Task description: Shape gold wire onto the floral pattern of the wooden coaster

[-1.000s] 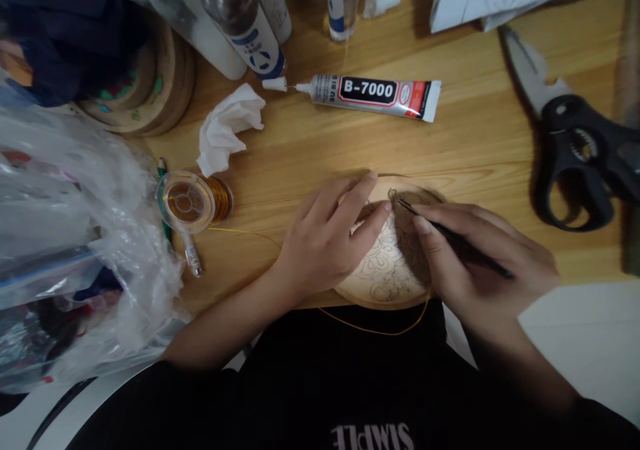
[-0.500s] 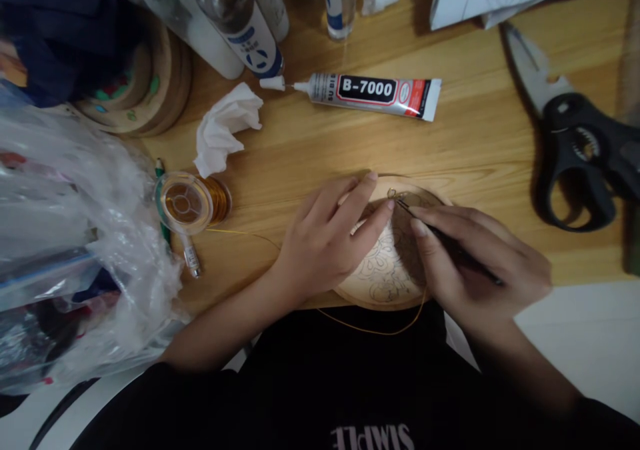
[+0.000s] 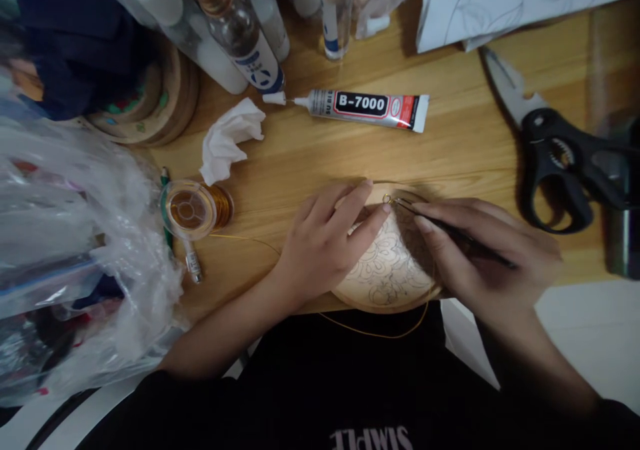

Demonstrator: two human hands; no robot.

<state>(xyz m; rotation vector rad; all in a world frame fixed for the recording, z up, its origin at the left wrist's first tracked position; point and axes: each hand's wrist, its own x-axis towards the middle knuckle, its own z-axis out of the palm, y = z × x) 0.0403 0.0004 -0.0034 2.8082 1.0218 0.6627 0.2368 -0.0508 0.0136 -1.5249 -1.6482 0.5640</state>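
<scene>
right hand seemingly shifted; wire-wound spool

- Disc: round, pale wood, flower-like line pattern, lying flat at the table's near edge.
- Wire: thin, gold, small loop on the disc's far part, slack curve past its near edge.
- Tweezers: dark, slim, slanting, tips left beside the loop.

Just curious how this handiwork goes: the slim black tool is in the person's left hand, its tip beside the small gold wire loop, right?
Not quite: the head view shows the slim black tool in the right hand; its tip is indeed beside the small gold wire loop.
</scene>
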